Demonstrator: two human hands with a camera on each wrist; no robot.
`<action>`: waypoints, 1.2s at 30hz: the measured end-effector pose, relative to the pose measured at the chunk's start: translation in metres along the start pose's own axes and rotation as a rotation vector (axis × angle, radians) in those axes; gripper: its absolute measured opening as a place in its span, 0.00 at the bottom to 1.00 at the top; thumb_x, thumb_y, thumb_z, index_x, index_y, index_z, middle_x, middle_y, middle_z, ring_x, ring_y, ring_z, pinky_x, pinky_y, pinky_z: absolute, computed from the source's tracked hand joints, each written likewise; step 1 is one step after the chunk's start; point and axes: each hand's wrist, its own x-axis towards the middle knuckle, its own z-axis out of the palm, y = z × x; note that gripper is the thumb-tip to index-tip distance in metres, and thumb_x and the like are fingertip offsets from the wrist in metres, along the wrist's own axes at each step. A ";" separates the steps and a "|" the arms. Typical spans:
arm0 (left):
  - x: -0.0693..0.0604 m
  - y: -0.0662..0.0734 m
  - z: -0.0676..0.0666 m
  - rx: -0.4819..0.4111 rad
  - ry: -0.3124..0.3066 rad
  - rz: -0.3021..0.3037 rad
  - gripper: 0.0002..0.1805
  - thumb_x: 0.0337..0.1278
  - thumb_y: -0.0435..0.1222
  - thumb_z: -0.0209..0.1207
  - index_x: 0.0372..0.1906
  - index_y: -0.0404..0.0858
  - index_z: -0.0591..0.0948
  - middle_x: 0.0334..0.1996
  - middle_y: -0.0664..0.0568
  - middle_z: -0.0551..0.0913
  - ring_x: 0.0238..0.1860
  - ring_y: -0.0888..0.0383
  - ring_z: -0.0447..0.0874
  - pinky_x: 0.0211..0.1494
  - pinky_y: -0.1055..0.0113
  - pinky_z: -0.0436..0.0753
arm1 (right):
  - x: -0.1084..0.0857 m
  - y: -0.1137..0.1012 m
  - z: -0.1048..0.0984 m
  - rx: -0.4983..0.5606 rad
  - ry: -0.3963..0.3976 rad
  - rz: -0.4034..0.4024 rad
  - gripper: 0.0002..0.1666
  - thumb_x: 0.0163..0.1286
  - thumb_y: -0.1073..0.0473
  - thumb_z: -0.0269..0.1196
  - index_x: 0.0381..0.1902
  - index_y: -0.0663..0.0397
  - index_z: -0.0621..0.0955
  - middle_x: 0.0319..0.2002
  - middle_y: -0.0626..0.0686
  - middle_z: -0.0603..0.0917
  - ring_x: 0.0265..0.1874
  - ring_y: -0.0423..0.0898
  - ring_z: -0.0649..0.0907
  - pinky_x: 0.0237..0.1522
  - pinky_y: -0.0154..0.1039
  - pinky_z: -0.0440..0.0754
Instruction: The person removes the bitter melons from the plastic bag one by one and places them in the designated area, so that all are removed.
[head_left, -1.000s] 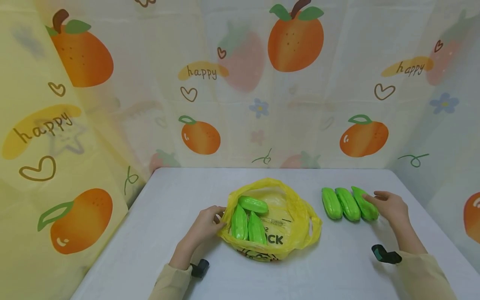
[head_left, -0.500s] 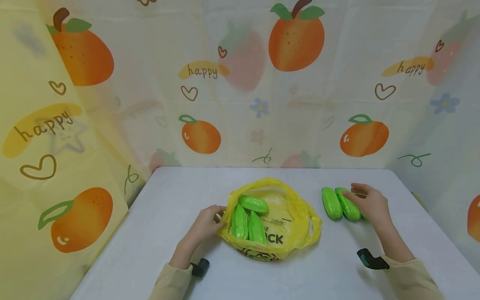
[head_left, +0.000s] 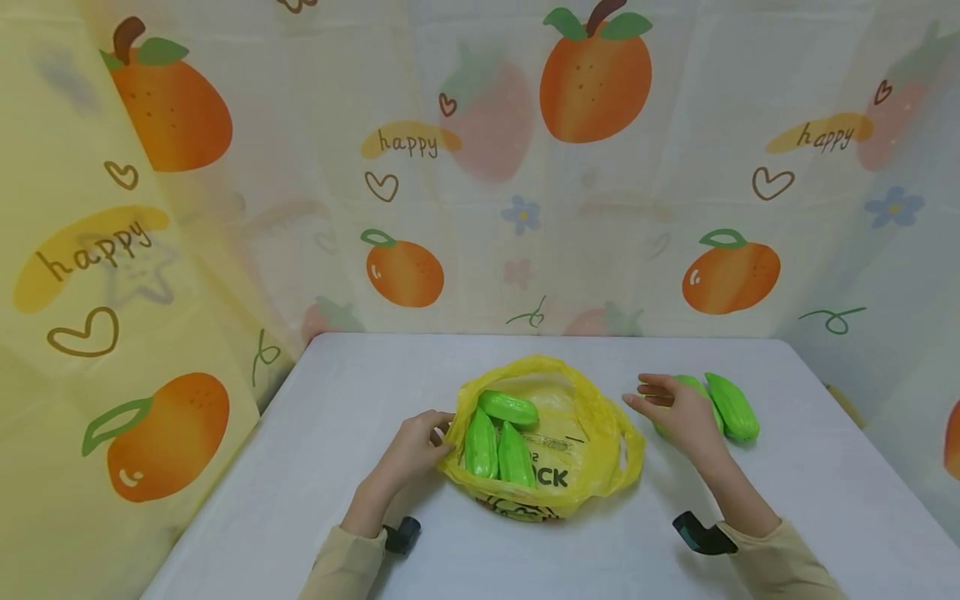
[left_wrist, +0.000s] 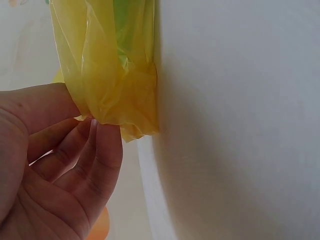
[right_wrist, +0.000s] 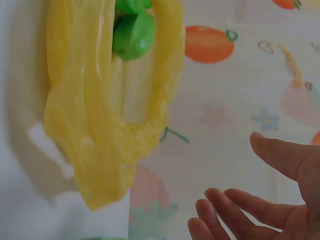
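A yellow plastic bag (head_left: 592,417) lies with its mouth spread, dark lettering inside. In it are several green ridged elongated pieces (head_left: 513,454), like glossy toy vegetables. At the bag's left rim, my left hand (head_left: 412,446) pinches the plastic (left_wrist: 107,95) between thumb and fingers. My right hand (head_left: 682,421) hovers over a row of similar green pieces (head_left: 731,408) to the right of the bag, partly hiding them. Its fingers (right_wrist: 225,210) are extended and apart, with nothing between them in the right wrist view.
A white table (head_left: 360,375) bears everything. A fruit-printed cloth (head_left: 480,208) hangs behind and along both sides. One bag handle (head_left: 630,454) lies loose toward the right hand. Dark wrist devices (head_left: 705,533) sit at both sleeves.
My right hand has moved left from the rightmost green piece across the row, toward the bag. The pieces stay in place. My left hand keeps its hold on the rim.
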 end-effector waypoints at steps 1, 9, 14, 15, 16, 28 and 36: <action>0.000 0.000 0.000 0.002 -0.001 -0.002 0.21 0.50 0.29 0.66 0.53 0.35 0.80 0.39 0.49 0.83 0.33 0.61 0.77 0.31 0.74 0.78 | -0.001 -0.002 0.004 0.003 -0.005 -0.004 0.39 0.63 0.39 0.62 0.61 0.62 0.73 0.53 0.64 0.81 0.52 0.60 0.80 0.52 0.52 0.78; 0.000 0.000 0.001 0.008 -0.007 -0.005 0.21 0.50 0.30 0.65 0.53 0.35 0.80 0.40 0.48 0.83 0.32 0.61 0.78 0.30 0.74 0.78 | -0.001 -0.011 0.038 0.048 -0.055 -0.040 0.33 0.64 0.46 0.64 0.60 0.62 0.74 0.50 0.63 0.82 0.49 0.58 0.82 0.47 0.48 0.82; -0.001 -0.001 0.001 0.009 -0.004 -0.010 0.21 0.50 0.30 0.66 0.53 0.36 0.80 0.39 0.49 0.83 0.32 0.61 0.78 0.31 0.73 0.78 | -0.003 -0.014 0.058 0.055 -0.072 -0.046 0.31 0.63 0.48 0.65 0.57 0.61 0.76 0.48 0.61 0.83 0.47 0.57 0.83 0.46 0.46 0.83; -0.001 -0.001 0.002 0.011 -0.002 -0.006 0.21 0.50 0.30 0.66 0.53 0.36 0.80 0.39 0.49 0.83 0.33 0.61 0.78 0.31 0.73 0.78 | -0.003 -0.014 0.062 0.057 -0.078 -0.045 0.31 0.63 0.48 0.65 0.57 0.61 0.76 0.48 0.61 0.83 0.47 0.56 0.83 0.45 0.45 0.83; -0.001 -0.001 0.002 0.012 -0.003 -0.007 0.22 0.50 0.30 0.66 0.54 0.36 0.80 0.39 0.49 0.83 0.33 0.61 0.78 0.31 0.73 0.79 | -0.004 -0.015 0.065 0.065 -0.087 -0.044 0.30 0.63 0.48 0.65 0.57 0.61 0.76 0.48 0.60 0.83 0.46 0.56 0.83 0.44 0.44 0.83; 0.001 -0.001 0.001 0.010 -0.006 -0.014 0.22 0.50 0.30 0.66 0.54 0.36 0.80 0.39 0.50 0.83 0.33 0.61 0.78 0.31 0.73 0.78 | -0.010 -0.028 0.101 0.166 -0.199 -0.002 0.26 0.60 0.50 0.67 0.54 0.58 0.79 0.43 0.54 0.86 0.43 0.52 0.84 0.42 0.44 0.83; 0.000 0.000 0.001 0.009 -0.001 -0.005 0.22 0.49 0.30 0.66 0.53 0.35 0.80 0.39 0.49 0.83 0.33 0.61 0.77 0.30 0.73 0.78 | -0.010 -0.030 0.117 0.215 -0.302 0.017 0.27 0.60 0.50 0.68 0.52 0.60 0.80 0.40 0.53 0.86 0.40 0.48 0.84 0.37 0.40 0.83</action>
